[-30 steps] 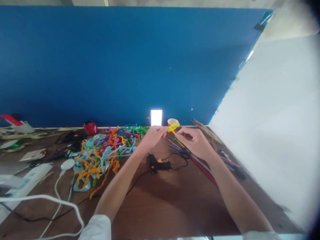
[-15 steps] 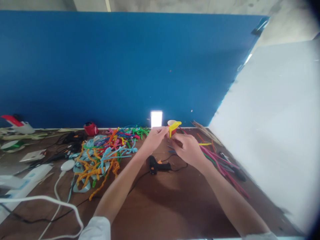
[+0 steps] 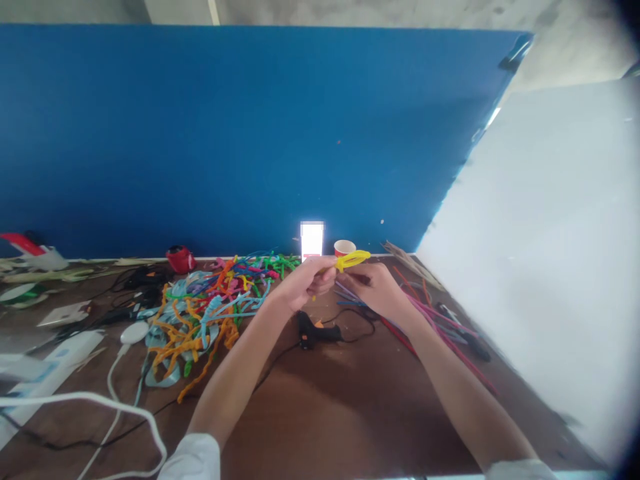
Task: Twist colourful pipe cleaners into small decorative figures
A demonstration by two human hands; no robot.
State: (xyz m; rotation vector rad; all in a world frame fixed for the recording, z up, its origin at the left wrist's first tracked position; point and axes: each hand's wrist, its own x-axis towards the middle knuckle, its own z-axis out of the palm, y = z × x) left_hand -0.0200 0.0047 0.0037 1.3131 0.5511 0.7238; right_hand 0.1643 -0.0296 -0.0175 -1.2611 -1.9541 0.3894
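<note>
My left hand (image 3: 311, 280) is closed, its thumb and fingers pinching a yellow pipe cleaner (image 3: 356, 259) bent into narrow loops that point right. A short yellow end shows beneath the left fingers. Fingertips of my right hand (image 3: 375, 287) are drawn together at the lower side of the same yellow piece, close to the left thumb; part of their grip is hidden. Just behind the loops stands a red and white paper cup (image 3: 345, 248). Below both hands a black glue gun (image 3: 317, 331) lies on the brown table (image 3: 350, 413).
A bright phone screen (image 3: 313, 240) stands against the blue panel (image 3: 250, 133). Left lies a tangled heap of coloured pipe cleaners (image 3: 210, 307), with a white power strip (image 3: 60, 367) and cables beyond. Straight pink stems (image 3: 445, 333) lie right, beside the white wall (image 3: 560, 233).
The yellow loops have tipped from slanting upward to lying flatter toward the right. My left hand has turned and curled its fingers under; my right hand has shifted slightly, uncovering the cup.
</note>
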